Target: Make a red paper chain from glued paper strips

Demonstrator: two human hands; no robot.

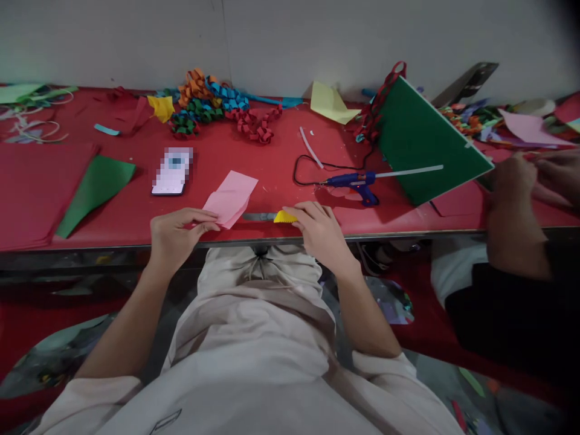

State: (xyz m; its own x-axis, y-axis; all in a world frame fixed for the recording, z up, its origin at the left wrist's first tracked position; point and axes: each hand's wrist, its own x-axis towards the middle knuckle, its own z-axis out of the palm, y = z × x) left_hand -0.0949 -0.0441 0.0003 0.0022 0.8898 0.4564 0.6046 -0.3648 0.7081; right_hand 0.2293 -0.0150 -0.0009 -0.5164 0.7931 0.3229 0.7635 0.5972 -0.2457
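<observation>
Close to the table's front edge, my left hand [179,235] pinches a folded sheet of pink paper [231,199] between thumb and fingers. My right hand [321,232] is closed on a yellow piece with a toothed lower edge [284,216]; its exact kind is unclear, and my fingers cover its right end. A narrow grey strip [258,216] runs from the yellow piece to the pink paper. Whether the two are joined I cannot tell. Beyond my right hand lies a blue glue gun [351,180] with a glue stick in its back.
A phone [173,172] and green paper [97,187] lie left. Paper chains [203,99] are heaped at the back. A green board [426,142] leans at right, beside a co-worker's hands [516,181]. The glue gun's black cord [333,167] loops across the red table [272,163].
</observation>
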